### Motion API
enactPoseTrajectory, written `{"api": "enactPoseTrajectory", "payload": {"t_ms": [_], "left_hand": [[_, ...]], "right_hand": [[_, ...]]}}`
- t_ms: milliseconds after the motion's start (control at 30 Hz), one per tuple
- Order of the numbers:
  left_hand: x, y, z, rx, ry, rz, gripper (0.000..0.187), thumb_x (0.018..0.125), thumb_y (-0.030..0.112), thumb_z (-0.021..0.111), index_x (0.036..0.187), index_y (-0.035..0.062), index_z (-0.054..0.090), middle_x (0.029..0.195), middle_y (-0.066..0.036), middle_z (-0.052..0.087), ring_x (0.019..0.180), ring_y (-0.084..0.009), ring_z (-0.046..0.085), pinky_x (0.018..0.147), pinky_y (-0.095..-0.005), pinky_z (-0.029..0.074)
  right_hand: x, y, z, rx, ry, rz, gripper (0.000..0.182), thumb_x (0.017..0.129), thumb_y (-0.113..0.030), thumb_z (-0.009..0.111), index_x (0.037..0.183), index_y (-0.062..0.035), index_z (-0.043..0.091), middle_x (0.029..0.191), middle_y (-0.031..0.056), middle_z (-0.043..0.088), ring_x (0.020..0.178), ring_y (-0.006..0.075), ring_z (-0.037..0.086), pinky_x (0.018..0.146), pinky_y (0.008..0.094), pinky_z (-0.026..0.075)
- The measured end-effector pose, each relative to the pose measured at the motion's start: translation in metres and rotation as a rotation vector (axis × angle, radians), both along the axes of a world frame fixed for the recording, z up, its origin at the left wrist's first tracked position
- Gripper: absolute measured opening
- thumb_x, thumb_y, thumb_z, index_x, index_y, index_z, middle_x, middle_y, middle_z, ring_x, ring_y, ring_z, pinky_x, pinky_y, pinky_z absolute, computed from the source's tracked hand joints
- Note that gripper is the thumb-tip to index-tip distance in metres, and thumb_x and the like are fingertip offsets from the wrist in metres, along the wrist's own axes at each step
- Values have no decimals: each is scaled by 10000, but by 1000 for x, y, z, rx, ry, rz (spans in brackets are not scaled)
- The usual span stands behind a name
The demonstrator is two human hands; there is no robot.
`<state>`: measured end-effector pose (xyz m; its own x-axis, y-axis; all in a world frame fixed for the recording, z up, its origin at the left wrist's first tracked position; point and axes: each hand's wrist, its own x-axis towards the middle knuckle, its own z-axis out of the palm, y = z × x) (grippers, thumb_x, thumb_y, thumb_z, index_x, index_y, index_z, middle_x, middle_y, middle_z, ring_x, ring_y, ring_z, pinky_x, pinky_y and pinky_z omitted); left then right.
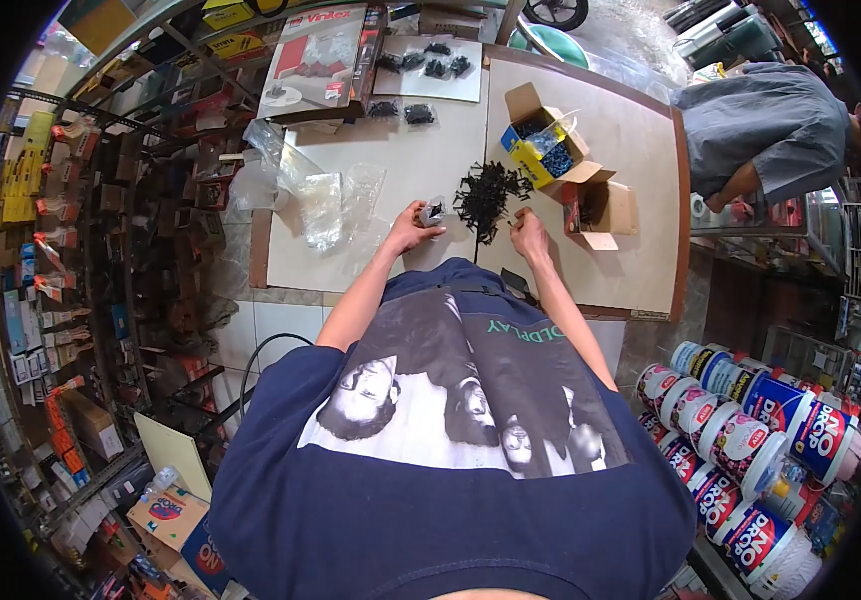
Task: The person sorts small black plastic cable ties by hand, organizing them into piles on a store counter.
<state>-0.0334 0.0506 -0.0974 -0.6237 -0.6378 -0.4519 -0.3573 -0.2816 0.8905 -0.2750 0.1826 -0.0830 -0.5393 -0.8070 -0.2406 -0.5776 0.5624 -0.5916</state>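
Left hand [412,226] grips a small clear plastic bag of black screws [433,212] mid-frame. Right hand [528,232] is pinched narrow at the loose pile of black screws [488,196] on the pale counter [630,150].

A pale worktable [640,150] stands on a tiled floor [280,325] between crowded shelves [100,230] and stacked paint buckets [750,440].

A hardware shop: shelves [50,200] crowded with packaged goods, stacked paint buckets [750,440], boxes of screws [548,148].

Dark metal screws [488,197] lie on a smooth matt table [630,150], beside cardboard boxes [548,148] and glossy clear plastic bags [322,200].
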Motion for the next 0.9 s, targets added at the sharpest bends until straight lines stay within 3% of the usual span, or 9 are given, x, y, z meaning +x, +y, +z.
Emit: {"api": "enactPoseTrajectory", "payload": {"t_ms": [167,233,367,433,600,767,900], "left_hand": [[-1,-1,0,45,-8,12,676,640,165,817,1168,43,414,1056,-98,591,973,-186,581,856,-314,478],[0,-1,0,39,-5,14,673,640,164,817,1165,45,414,1047,-100,596,964,-185,585,852,-313,480],[-1,0,1,16,-8,18,663,639,162,817,1157,43,421,1034,-99,597,944,-181,590,833,-316,489],[-1,1,1,25,-13,18,657,639,159,817,1152,42,423,1031,-97,598,939,-181,591,827,-316,492],[-1,0,-3,42,23,20,641,643,147,814,1143,42,428,1019,-94,601,930,-176,590,822,-311,493],[0,-1,-8,18,29,19,648,639,148,817,1148,47,428,1013,-90,603,924,-172,590,816,-308,494],[0,-1,-10,28,35,14,645,638,152,819,1147,51,434,1006,-88,604,921,-169,590,810,-303,495]], "right_hand": [[-19,18,-4,-19,23,-82,242,733,-72,564,968,-18,544,801,191,636,808,356,616,719,425,475],[-23,20,2,31,28,-129,295,704,-90,612,985,-23,552,805,153,656,790,278,636,721,370,490],[-12,0,27,5,-93,-168,308,705,-97,653,983,-11,551,837,144,663,787,242,644,715,338,497],[2,-20,41,-208,-299,-102,308,724,-96,680,987,-5,549,847,118,663,778,191,637,707,296,498],[41,-55,90,-277,-522,170,304,771,-102,675,1011,7,525,802,75,630,727,127,590,675,249,480],[32,-45,74,-253,-516,109,318,789,-141,673,1024,9,520,817,82,622,726,124,590,655,247,483],[6,-20,57,-125,-372,-20,318,773,-177,682,996,11,555,851,126,642,776,182,629,687,296,504]]}}
